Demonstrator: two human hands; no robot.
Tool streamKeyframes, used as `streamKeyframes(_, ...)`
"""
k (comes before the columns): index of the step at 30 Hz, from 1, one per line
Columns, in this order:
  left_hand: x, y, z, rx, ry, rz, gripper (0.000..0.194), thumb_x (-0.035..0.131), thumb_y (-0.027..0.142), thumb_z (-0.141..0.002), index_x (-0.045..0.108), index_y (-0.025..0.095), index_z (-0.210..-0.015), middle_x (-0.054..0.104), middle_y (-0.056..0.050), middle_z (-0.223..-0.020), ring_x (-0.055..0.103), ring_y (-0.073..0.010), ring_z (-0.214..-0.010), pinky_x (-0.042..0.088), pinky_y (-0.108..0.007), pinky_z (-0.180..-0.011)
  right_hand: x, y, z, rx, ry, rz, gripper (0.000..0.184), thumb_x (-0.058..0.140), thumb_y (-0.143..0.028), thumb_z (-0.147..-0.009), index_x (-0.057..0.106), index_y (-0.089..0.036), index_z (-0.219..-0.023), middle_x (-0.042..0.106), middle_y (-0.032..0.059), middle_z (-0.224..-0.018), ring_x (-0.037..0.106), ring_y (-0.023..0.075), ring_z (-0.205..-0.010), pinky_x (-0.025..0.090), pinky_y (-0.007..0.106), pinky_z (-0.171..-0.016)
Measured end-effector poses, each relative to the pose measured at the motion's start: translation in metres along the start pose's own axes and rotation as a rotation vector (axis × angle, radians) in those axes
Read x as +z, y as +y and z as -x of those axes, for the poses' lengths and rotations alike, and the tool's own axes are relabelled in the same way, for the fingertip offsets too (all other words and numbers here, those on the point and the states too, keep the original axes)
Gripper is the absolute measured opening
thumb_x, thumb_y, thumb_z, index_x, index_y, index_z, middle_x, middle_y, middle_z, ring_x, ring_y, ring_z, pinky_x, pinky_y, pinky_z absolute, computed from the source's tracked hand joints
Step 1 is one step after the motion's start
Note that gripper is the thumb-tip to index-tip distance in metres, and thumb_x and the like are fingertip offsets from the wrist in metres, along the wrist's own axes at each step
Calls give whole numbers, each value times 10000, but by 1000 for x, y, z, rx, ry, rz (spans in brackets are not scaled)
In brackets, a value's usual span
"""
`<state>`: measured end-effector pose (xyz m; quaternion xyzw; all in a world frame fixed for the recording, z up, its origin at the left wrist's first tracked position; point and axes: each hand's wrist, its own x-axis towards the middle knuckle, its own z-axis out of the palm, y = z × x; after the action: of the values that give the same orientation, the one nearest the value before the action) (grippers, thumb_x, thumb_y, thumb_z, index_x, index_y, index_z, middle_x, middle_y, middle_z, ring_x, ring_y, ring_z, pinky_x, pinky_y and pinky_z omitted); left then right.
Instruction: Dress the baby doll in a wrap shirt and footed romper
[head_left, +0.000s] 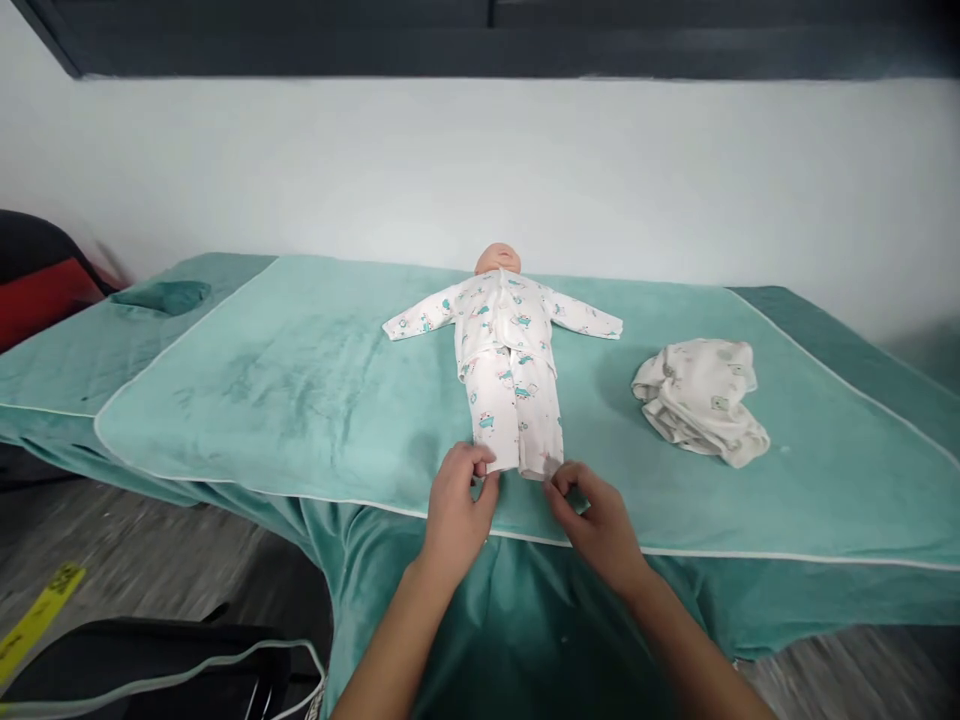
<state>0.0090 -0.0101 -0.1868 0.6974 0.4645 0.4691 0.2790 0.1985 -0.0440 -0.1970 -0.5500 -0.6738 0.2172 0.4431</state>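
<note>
We've got a long bed under a teal plush cover with white piping [300,400], an oval hollow [172,297] near its left end. Lying face-up across the middle, here's our pale-pink plastic baby doll [499,258], head toward the wall, sleeves spread, dressed in a white printed cloth jacket [502,315] over matching white printed cloth trousers [499,405]. To its right, well apart, sits a crumpled white patterned cloth [701,395]. And down at the cuffs, our left hand [456,510] pinches the left-side trouser hem, our right hand [600,525] pinching the other's outer corner.
</note>
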Motion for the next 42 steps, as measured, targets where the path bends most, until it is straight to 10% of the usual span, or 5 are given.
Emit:
streamKeyframes(7,-15,7,25,-97,-31,-23,113,514,208,-928,584,220,-1016,534,18,-820,543,-132,-759,455,-270,-756,-68,24,-3,-78,235,235,140,600,-358,-931,545,-229,-920,663,78,-1012,631,223,-966,482,392,-887)
streamKeyframes(17,-29,-5,-3,-224,67,4,208,533,349,-934,637,197,-1031,687,-44,-967,628,-181,-883,504,-332,-819,-171,87,-54,88,435,722,834,729,-552,-775,435,-139,-1438,416,348,-1476,337,474,-1436,356,571,-1075)
streamKeyframes(24,-24,-29,-118,-164,209,50,213,524,309,-937,654,188,-1053,707,-68,-1066,643,-186,-984,509,-343,-871,-102,45,-110,-132,275,397,529,606,-528,-875,525,-271,-1330,574,175,-1374,566,377,-1255,478,586,-1010)
streamKeyframes(32,18,-47,-294,74,129,5,324,444,114,-906,683,168,-1117,698,-87,-1197,605,-203,-1152,463,-371,-1042,5,7,-289,76,225,183,379,545,-397,-878,570,-203,-1202,654,131,-1210,648,271,-1031,518,410,-803)
streamKeyframes(42,28,-87,-330,112,-103,-229,438,395,171,-921,644,269,-1268,594,-67,-1274,515,-261,-1198,387,-448,-1087,35,39,-351,153,77,321,313,611,-543,-792,561,-239,-851,651,33,-884,548,187,-708,367,317,-647)
